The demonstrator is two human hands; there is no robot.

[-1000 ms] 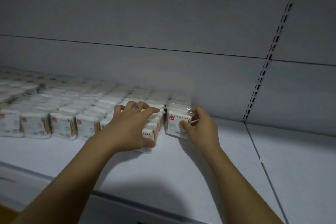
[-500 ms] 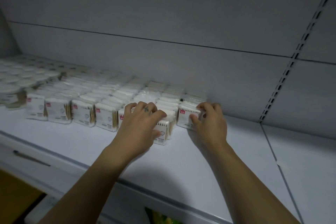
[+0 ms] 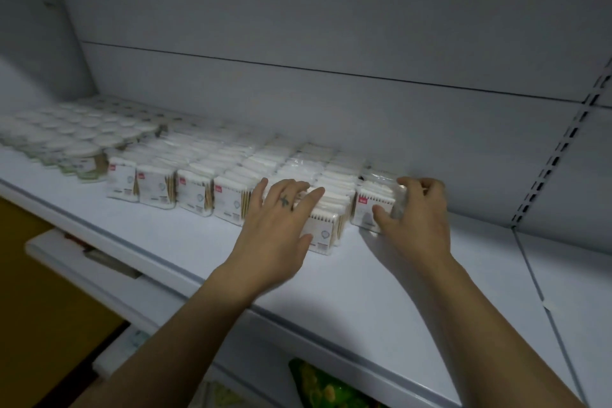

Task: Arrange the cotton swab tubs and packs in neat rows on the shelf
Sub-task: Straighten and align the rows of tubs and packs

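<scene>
A white shop shelf (image 3: 364, 291) is seen from just above, with a person's two bare arms reaching onto it. The right hand (image 3: 417, 215) grips the end pack (image 3: 371, 209) of cotton swabs, the last one in the front row. Its fingers curl over the pack's top and far side, and its thumb presses the printed front. The end pack stands upright on the shelf.

Just left of the end pack, a second pack (image 3: 326, 232) juts a little further forward. The left hand (image 3: 278, 225) lies over it, fingers spread and nearly straight across its top, thumb against its front, clasping nothing.

Further left of the end pack, more packs (image 3: 195, 195) stand face-forward in a line. Rows of the same run behind them towards the grey back panel (image 3: 331, 10). Well left of the end pack, beyond those packs, round tubs (image 3: 89, 162) with white lids stand in blurred rows.

Well right of the end pack, a slotted upright (image 3: 559, 149) runs up the back panel. Below the end pack, under the shelf's front edge, a green packet (image 3: 324, 387) shows.
</scene>
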